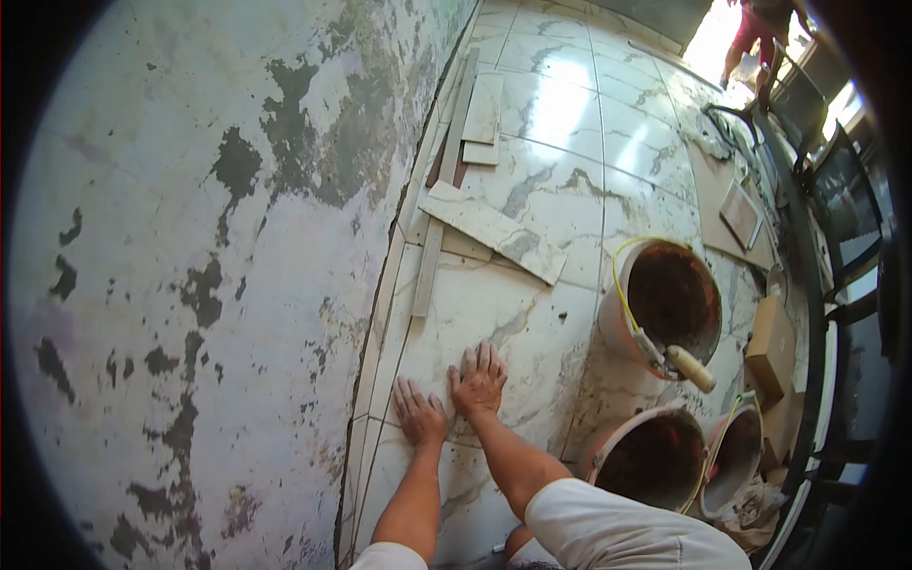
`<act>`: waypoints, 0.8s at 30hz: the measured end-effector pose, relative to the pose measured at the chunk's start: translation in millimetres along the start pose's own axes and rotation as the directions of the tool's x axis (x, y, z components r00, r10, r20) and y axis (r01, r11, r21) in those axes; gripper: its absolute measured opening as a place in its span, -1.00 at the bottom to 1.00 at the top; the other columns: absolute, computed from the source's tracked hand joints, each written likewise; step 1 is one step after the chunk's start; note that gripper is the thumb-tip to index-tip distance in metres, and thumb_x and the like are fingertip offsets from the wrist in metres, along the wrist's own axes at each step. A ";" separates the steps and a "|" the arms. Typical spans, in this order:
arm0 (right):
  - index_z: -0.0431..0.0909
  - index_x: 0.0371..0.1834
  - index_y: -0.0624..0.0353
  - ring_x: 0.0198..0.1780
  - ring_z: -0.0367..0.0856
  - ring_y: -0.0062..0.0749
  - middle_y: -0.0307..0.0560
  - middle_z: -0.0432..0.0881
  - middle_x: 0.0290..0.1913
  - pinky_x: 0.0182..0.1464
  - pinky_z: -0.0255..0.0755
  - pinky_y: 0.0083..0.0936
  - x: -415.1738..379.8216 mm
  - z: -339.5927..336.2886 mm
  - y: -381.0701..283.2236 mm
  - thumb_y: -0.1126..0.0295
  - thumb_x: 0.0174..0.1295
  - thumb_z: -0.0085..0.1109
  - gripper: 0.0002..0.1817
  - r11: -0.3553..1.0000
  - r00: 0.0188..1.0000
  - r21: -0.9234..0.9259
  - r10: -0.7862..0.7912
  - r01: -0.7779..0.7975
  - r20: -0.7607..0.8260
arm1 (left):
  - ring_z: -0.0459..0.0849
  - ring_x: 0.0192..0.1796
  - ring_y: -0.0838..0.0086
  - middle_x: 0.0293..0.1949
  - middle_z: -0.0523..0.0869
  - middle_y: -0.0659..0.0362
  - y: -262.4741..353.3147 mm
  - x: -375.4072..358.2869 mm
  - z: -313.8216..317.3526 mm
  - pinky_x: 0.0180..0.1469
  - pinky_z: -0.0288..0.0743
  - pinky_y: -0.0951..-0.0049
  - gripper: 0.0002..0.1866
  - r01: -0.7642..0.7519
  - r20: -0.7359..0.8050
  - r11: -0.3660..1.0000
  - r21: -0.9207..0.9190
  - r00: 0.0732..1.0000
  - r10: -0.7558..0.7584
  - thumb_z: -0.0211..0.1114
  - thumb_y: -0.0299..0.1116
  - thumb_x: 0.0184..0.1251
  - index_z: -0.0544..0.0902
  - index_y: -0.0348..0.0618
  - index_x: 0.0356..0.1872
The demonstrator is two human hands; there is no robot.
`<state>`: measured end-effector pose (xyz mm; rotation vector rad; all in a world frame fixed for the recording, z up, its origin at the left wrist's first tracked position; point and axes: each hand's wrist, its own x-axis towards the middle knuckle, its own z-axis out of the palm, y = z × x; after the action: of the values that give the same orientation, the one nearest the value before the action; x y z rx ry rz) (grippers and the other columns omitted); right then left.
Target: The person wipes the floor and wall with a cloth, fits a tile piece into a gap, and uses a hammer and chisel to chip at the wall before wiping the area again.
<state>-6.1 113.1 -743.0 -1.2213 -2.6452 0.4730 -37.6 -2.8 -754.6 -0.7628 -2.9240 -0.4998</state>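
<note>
Both my hands lie flat on the marble-patterned floor tiles (465, 313), with nothing held. My left hand (419, 412) rests near the narrow tile strip along the wall, fingers stretched out. Just right of it, my right hand (479, 382) presses on the same tile surface, fingers a little apart. Ahead of them lies a cut tile strip (494, 233), set slantwise across a long straight bar (428, 271). To the right stands a bucket (617, 328) with a yellow handle and dark contents; a trowel with a pale handle (691, 369) rests at its rim.
The peeling wall (190, 209) runs along my left. Tile offcuts (483, 109) lie farther up beside it. Two more buckets (608, 444) stand at lower right. Beyond are a cardboard box (769, 347) and black metal-framed furniture (845, 209). A person (760, 38) stands at the bright doorway.
</note>
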 end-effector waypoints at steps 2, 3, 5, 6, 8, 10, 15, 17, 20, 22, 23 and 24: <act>0.35 0.27 0.07 0.48 -0.03 -0.08 0.07 0.13 0.44 0.41 -0.17 -0.05 0.5 -2.0 1.4 -0.01 0.20 0.08 -0.39 1.000 1.000 -0.024 -0.003 0.004 0.012 | 0.13 0.44 -0.01 0.38 0.22 -0.15 3.1 1.9 -1.0 0.44 0.01 0.02 -0.36 0.016 0.021 1.000 -0.018 1.000 -0.015 0.16 -0.24 0.22 0.25 -0.35 0.28; 0.35 0.27 0.06 0.48 -0.04 -0.07 0.07 0.13 0.44 0.40 -0.17 -0.05 1.4 -2.0 -1.4 -0.01 0.20 0.09 -0.39 1.000 1.000 -0.019 0.000 0.001 0.020 | 0.12 0.44 -0.02 0.38 0.22 -0.15 0.6 3.4 -2.4 0.45 -0.01 0.02 -0.35 0.017 0.032 1.000 -0.011 0.999 -0.017 0.15 -0.21 0.23 0.23 -0.35 0.29; 0.35 0.27 0.04 0.48 -0.05 -0.06 0.08 0.12 0.44 0.40 -0.17 -0.04 2.5 -2.0 -3.2 0.00 0.19 0.09 -0.39 1.000 1.000 -0.029 -0.003 0.003 0.028 | 0.10 0.45 -0.02 0.40 0.18 -0.15 0.2 6.8 -5.0 0.45 -0.04 0.01 -0.31 0.012 0.048 1.000 0.012 0.999 -0.012 0.16 -0.17 0.22 0.22 -0.35 0.31; 0.35 0.26 0.03 0.47 -0.02 -0.06 0.09 0.14 0.43 0.39 -0.14 -0.04 3.0 -2.5 -3.7 -0.01 0.19 0.09 -0.39 0.999 1.000 -0.046 -0.004 0.005 0.028 | 0.10 0.45 -0.02 0.40 0.17 -0.15 1.6 8.8 -8.9 0.45 -0.04 0.00 -0.30 0.014 0.077 0.999 0.031 0.997 -0.017 0.15 -0.16 0.22 0.21 -0.34 0.32; 0.35 0.25 0.00 0.46 0.02 -0.06 0.08 0.16 0.42 0.37 -0.10 -0.05 3.6 -4.3 -3.4 -0.01 0.17 0.12 -0.39 0.997 1.000 -0.072 -0.007 0.009 0.027 | 0.09 0.45 -0.04 0.41 0.14 -0.17 3.1 9.8 -8.6 0.45 -0.05 -0.02 -0.29 0.019 0.101 0.998 0.056 0.995 -0.024 0.15 -0.14 0.21 0.20 -0.32 0.32; 0.35 0.25 0.02 0.44 0.04 -0.04 0.09 0.17 0.41 0.36 -0.09 -0.03 2.8 -5.7 -0.9 -0.01 0.16 0.13 -0.38 0.998 1.000 -0.058 -0.012 0.014 0.023 | 0.09 0.45 -0.04 0.41 0.14 -0.18 5.0 11.6 -12.5 0.45 -0.05 -0.03 -0.29 0.015 0.110 0.998 0.054 0.994 -0.021 0.15 -0.14 0.21 0.20 -0.32 0.32; 0.34 0.23 0.14 0.34 0.16 0.11 0.18 0.27 0.30 0.33 0.01 -0.01 38.6 2.6 -10.4 0.20 0.08 0.28 -0.37 0.968 0.965 0.248 0.095 -0.032 -0.246 | 0.11 0.44 -0.06 0.40 0.16 -0.19 6.1 12.6 -14.0 0.43 -0.03 -0.05 -0.32 0.023 0.151 0.998 0.065 0.988 -0.032 0.12 -0.12 0.23 0.23 -0.32 0.30; 0.35 0.20 0.20 0.28 0.23 0.18 0.26 0.31 0.23 0.30 0.10 -0.05 128.0 -5.1 -25.9 0.35 0.04 0.34 -0.38 0.927 0.850 0.333 0.030 0.174 -0.526 | 0.15 0.42 -0.08 0.38 0.19 -0.21 3.3 15.2 -10.9 0.41 0.01 -0.06 -0.34 0.003 0.106 0.998 0.066 0.994 -0.010 0.09 -0.10 0.26 0.24 -0.33 0.29; 0.44 0.04 0.25 0.24 0.28 0.20 0.32 0.34 0.20 0.28 0.15 -0.06 284.8 -17.4 -32.4 0.30 0.09 0.29 -0.54 0.938 0.768 0.307 0.076 0.161 -0.636 | 0.19 0.39 -0.12 0.35 0.23 -0.23 3.1 17.8 -13.2 0.39 0.05 -0.08 -0.35 -0.023 0.120 0.997 0.078 0.993 0.013 0.06 -0.08 0.28 0.25 -0.35 0.27; 0.48 0.03 0.24 0.23 0.32 0.18 0.30 0.37 0.19 0.28 0.20 -0.10 383.1 -4.3 -22.6 0.31 0.10 0.26 -0.57 0.953 0.763 0.285 0.105 0.107 -0.638 | 0.17 0.40 -0.13 0.35 0.22 -0.25 1.8 19.9 -14.8 0.40 0.02 -0.10 -0.34 -0.023 0.140 0.997 0.072 0.990 0.013 0.05 -0.09 0.28 0.24 -0.37 0.28; 0.49 0.04 0.19 0.26 0.30 0.16 0.29 0.35 0.22 0.30 0.22 -0.15 417.9 -2.2 -19.9 0.30 0.09 0.25 -0.57 0.970 0.808 0.234 0.084 0.068 -0.583 | 0.15 0.41 -0.14 0.34 0.22 -0.27 2.5 20.2 -15.1 0.41 -0.01 -0.11 -0.34 -0.023 0.156 0.998 0.054 0.988 0.015 0.04 -0.10 0.28 0.23 -0.39 0.29; 0.48 0.15 0.05 0.32 0.26 0.15 0.25 0.29 0.31 0.32 0.22 -0.18 447.1 3.9 -16.7 0.33 0.11 0.21 -0.53 0.991 0.857 0.128 0.043 0.027 -0.514 | 0.16 0.40 -0.16 0.34 0.21 -0.29 2.7 20.9 -15.8 0.40 0.00 -0.13 -0.33 -0.025 0.161 0.998 0.051 0.987 0.017 0.05 -0.10 0.27 0.23 -0.41 0.27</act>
<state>-306.4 444.2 -723.8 -1.1264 -2.1176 0.2628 -54.6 3.8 -735.6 -0.8644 -3.0585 -0.3743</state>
